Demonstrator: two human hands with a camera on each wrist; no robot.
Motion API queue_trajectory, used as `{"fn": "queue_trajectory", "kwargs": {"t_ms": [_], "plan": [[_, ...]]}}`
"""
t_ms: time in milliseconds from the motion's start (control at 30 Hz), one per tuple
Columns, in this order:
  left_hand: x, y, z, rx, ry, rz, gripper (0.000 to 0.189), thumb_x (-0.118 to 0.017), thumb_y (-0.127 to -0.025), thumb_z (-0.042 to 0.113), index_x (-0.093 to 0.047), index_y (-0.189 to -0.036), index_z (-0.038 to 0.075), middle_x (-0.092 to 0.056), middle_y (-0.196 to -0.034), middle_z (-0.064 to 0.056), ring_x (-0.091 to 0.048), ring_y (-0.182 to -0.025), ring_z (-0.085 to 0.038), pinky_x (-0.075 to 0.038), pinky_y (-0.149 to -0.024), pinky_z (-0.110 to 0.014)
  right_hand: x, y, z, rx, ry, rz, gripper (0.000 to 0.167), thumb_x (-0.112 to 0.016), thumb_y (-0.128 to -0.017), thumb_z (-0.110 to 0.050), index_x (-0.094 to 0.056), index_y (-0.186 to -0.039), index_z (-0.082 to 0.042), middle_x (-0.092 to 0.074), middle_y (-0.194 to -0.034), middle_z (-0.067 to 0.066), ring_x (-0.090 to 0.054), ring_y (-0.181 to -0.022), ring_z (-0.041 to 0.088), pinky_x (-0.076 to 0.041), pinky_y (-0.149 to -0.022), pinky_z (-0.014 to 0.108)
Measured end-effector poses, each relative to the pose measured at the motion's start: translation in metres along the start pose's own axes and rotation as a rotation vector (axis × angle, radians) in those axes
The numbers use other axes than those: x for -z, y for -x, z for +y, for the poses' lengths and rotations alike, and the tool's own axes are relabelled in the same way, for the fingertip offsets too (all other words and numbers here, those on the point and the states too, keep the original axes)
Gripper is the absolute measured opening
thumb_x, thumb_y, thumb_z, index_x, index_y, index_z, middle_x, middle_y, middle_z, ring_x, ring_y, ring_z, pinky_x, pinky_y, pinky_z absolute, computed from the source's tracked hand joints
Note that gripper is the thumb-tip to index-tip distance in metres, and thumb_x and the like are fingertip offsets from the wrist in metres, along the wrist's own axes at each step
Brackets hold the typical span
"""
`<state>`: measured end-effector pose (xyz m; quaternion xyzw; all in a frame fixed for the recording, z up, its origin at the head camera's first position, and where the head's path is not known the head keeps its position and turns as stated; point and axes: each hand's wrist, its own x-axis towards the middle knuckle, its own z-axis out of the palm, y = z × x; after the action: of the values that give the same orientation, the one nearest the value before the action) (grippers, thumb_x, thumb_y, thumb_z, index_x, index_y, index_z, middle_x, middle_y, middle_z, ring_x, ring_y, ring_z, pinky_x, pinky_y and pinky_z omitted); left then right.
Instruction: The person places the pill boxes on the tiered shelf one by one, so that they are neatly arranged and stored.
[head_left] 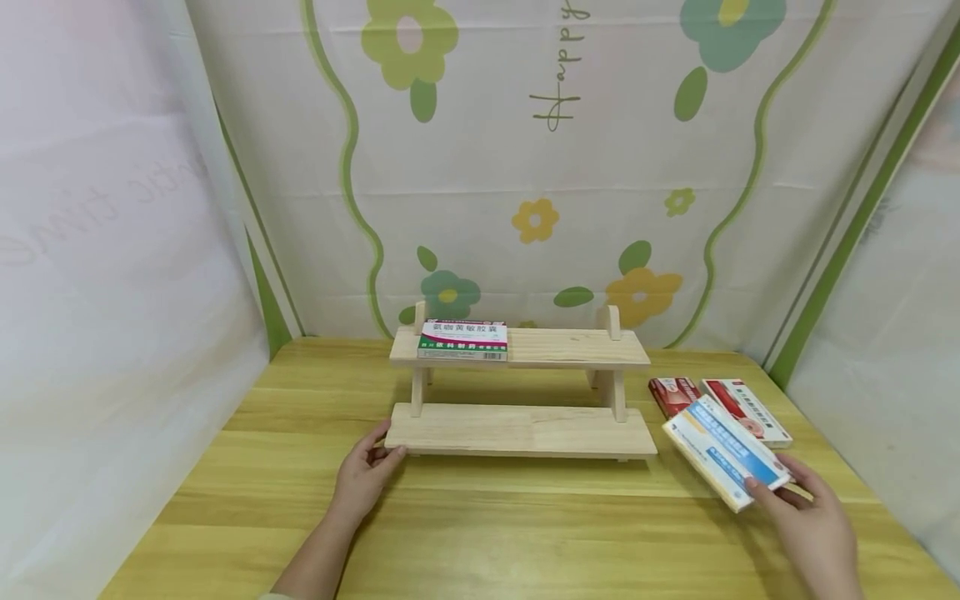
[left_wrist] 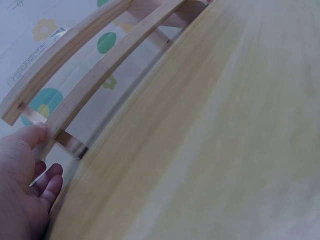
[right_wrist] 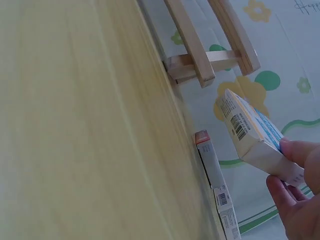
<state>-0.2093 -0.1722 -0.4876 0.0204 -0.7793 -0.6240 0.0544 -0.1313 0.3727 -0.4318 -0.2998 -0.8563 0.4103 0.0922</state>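
Note:
A two-tier wooden shelf (head_left: pixel 521 430) stands on the table. My left hand (head_left: pixel 364 475) grips the left end of its lower board; in the left wrist view the thumb (left_wrist: pixel 34 134) lies against the board and the other fingers curl below. A white and blue medicine box (head_left: pixel 723 450) is pinched by its near end in my right hand (head_left: pixel 813 521). In the right wrist view this box (right_wrist: pixel 250 130) is held up off the table, tilted, its barcode side showing. A white medicine box with green and magenta bands (head_left: pixel 462 339) lies on the upper board's left part.
Right of the shelf, a dark red medicine box (head_left: pixel 672 393) and a white and red medicine box (head_left: pixel 746 411) lie on the wooden table (head_left: pixel 465 533), under and behind the held box. A flower-print cloth (head_left: pixel 480 167) hangs behind, with cloth walls at both sides.

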Motion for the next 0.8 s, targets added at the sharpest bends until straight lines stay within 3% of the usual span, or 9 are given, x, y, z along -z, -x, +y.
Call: {"fn": "queue_trajectory", "kwargs": {"t_ms": [100, 200, 300, 400, 467, 667, 800], "plan": [[0.0, 0.0, 0.0, 0.0, -0.006, 0.002, 0.06, -0.07, -0.092, 0.019, -0.045, -0.146, 0.006, -0.044, -0.149, -0.02, -0.057, -0.111, -0.025, -0.049, -0.078, -0.012, 0.001, 0.0, -0.009, 0.053, -0.012, -0.001, 0.086, -0.067, -0.084, -0.059, -0.032, -0.154, -0.022, -0.032, -0.156, 0.021, -0.033, -0.073, -0.026, -0.044, -0.057, 0.013], [0.0, 0.0, 0.0, 0.002, -0.01, 0.002, 0.061, -0.07, -0.092, 0.02, -0.045, -0.146, 0.006, -0.043, -0.149, -0.019, -0.057, -0.112, -0.025, -0.049, -0.079, -0.012, 0.003, 0.001, -0.02, 0.08, -0.054, -0.007, 0.084, -0.068, -0.084, -0.057, -0.033, -0.154, -0.026, -0.035, -0.154, 0.018, -0.036, -0.072, -0.029, -0.045, -0.058, 0.013], [0.0, 0.0, 0.0, 0.005, -0.012, 0.002, 0.061, -0.07, -0.092, 0.02, -0.045, -0.146, 0.006, -0.043, -0.149, -0.019, -0.057, -0.111, -0.025, -0.049, -0.079, -0.012, 0.005, 0.0, -0.031, 0.105, -0.103, -0.012, 0.081, -0.071, -0.083, -0.055, -0.036, -0.152, -0.031, -0.049, -0.136, -0.002, -0.043, -0.074, -0.028, -0.046, -0.059, 0.012], [0.0, -0.001, 0.001, 0.005, -0.012, 0.003, 0.06, -0.069, -0.092, 0.018, -0.044, -0.146, 0.006, -0.043, -0.149, -0.019, -0.057, -0.11, -0.024, -0.049, -0.079, -0.012, 0.006, 0.0, -0.042, 0.16, -0.146, -0.012, 0.077, -0.073, -0.083, -0.051, -0.04, -0.15, -0.031, -0.046, -0.111, -0.024, -0.048, -0.076, -0.026, -0.047, -0.059, 0.011], [0.0, -0.001, 0.001, 0.007, -0.013, 0.005, 0.059, -0.068, -0.093, 0.016, -0.044, -0.146, 0.006, -0.043, -0.149, -0.019, -0.057, -0.11, -0.023, -0.049, -0.079, -0.012, 0.005, 0.0, -0.05, 0.199, -0.189, -0.011, 0.074, -0.075, -0.084, -0.045, -0.043, -0.148, -0.029, -0.044, -0.104, -0.031, -0.051, -0.077, -0.025, -0.048, -0.06, 0.01], [0.0, 0.0, 0.001, 0.007, -0.014, 0.007, 0.06, -0.069, -0.092, 0.018, -0.045, -0.146, 0.006, -0.044, -0.149, -0.019, -0.057, -0.107, -0.019, -0.049, -0.078, -0.012, 0.001, -0.002, -0.075, 0.366, -0.381, -0.049, 0.06, -0.077, -0.086, -0.019, -0.053, -0.14, -0.022, -0.053, -0.101, -0.028, -0.06, -0.079, -0.016, -0.051, -0.063, 0.008], [0.0, 0.0, 0.001, 0.008, -0.01, 0.005, 0.059, -0.069, -0.092, 0.018, -0.045, -0.145, 0.006, -0.044, -0.148, -0.019, -0.057, -0.105, -0.017, -0.05, -0.078, -0.012, -0.003, -0.006, -0.09, 0.402, -0.405, -0.103, 0.055, -0.077, -0.086, -0.019, -0.055, -0.136, -0.019, -0.055, -0.101, -0.023, -0.061, -0.081, -0.013, -0.053, -0.064, 0.01]]}}
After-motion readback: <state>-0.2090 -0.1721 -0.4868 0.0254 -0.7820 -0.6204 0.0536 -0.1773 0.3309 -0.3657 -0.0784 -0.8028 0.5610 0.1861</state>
